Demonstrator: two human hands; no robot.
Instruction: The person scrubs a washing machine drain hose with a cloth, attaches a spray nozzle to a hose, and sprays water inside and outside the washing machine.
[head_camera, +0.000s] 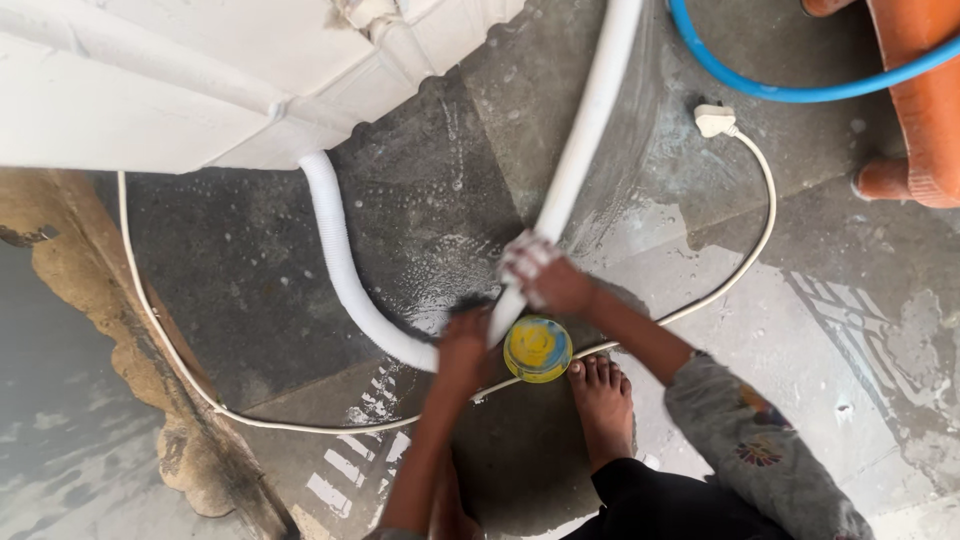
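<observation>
A white washer (200, 80) stands on the wet floor (850, 330). Below it, a smooth hose (580, 150) is held: the left hand (465, 340) is closed round its lower end, and the right hand (555, 285) presses a soapy cloth (525, 258) just above. The hose is judged light, bendable and slippery; it is best gripped near that end. A yellow tub (537, 349) sits just beneath.

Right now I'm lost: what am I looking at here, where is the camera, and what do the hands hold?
One camera, worn on the person's head, looks straight down at a wet floor. The left hand grips the lower end of a white hose. The right hand presses a soapy cloth against it. A ribbed hose curves out from the white machine. A yellow tub sits by the bare foot. A white cord with its plug lies loose; a blue hose crosses above.
</observation>
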